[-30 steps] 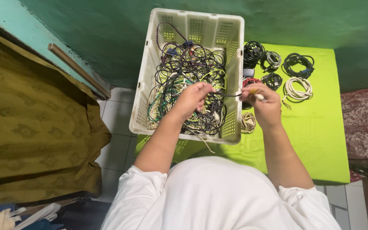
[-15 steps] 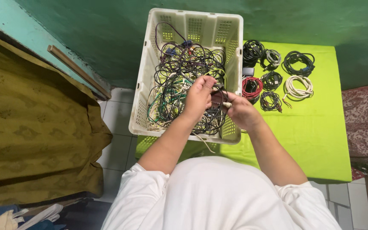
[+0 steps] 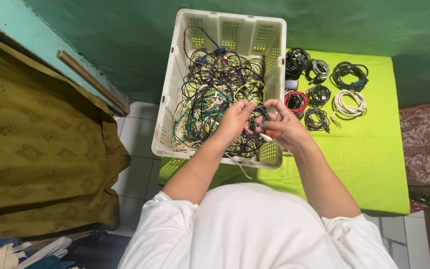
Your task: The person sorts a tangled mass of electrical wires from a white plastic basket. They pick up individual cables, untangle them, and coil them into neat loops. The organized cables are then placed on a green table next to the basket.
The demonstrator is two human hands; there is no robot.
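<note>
A white perforated plastic crate (image 3: 172, 94) sits on a lime-green covered table (image 3: 369, 159) and is filled with a tangle of cables (image 3: 210, 89). My left hand (image 3: 235, 121) and my right hand (image 3: 284, 124) meet over the crate's right side. Both grip a thin dark cable (image 3: 260, 113) that is looped into a small coil between them. To the right, coiled cables lie in rows on the green cover: a red one (image 3: 294, 101), a white one (image 3: 349, 103) and several black ones (image 3: 348, 73).
A green wall (image 3: 125, 40) stands behind the table. An ochre patterned cloth (image 3: 36, 139) hangs at the left over a tiled floor (image 3: 133, 134). A reddish patterned fabric (image 3: 426, 144) lies at the right edge.
My right hand pulled the dark cable out to the right over the green cover, then came back to my left hand. The cable is now looped between both hands.
</note>
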